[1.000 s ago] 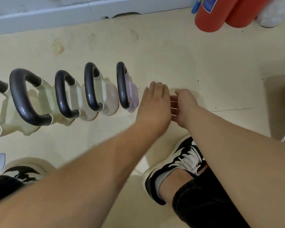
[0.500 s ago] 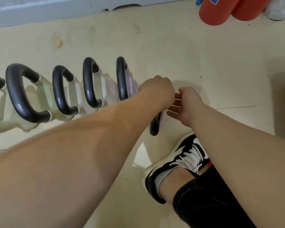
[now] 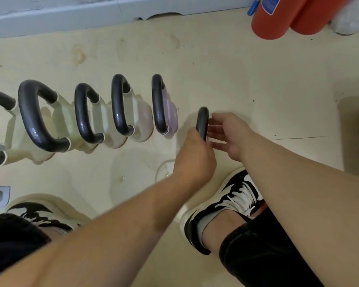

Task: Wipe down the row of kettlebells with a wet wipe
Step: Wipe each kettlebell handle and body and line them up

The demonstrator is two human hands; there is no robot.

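Four kettlebells with glossy black loop handles and cream or pale bodies [image 3: 117, 108] stand in a row on the cream floor [image 3: 226, 79], handles up. The rightmost of the four is the pale pink one [image 3: 171, 114]. More dark handles are cut off at the frame's left edge.

End kettlebell [image 3: 202, 119]: just right of the pink one and apart from it. Only its black handle shows; the body is hidden behind the hands.

Left hand [image 3: 195, 160]: fingers curled round the lower part of that handle, gripping it.

Right hand [image 3: 230, 135]: relaxed, fingers [image 3: 216, 118] straight and slightly spread, reaching in from the right, just beside the handle. Contact cannot be judged. Holds nothing visible.

Two red cylinders, one with a blue label [image 3: 278, 17], stand at top right near the grey baseboard [image 3: 71, 15]. Black-and-white laced sneakers: right one [image 3: 232, 195] directly below the hands, left one [image 3: 39, 212] at lower left. Black trouser legs [image 3: 267, 255] run along the bottom edge.
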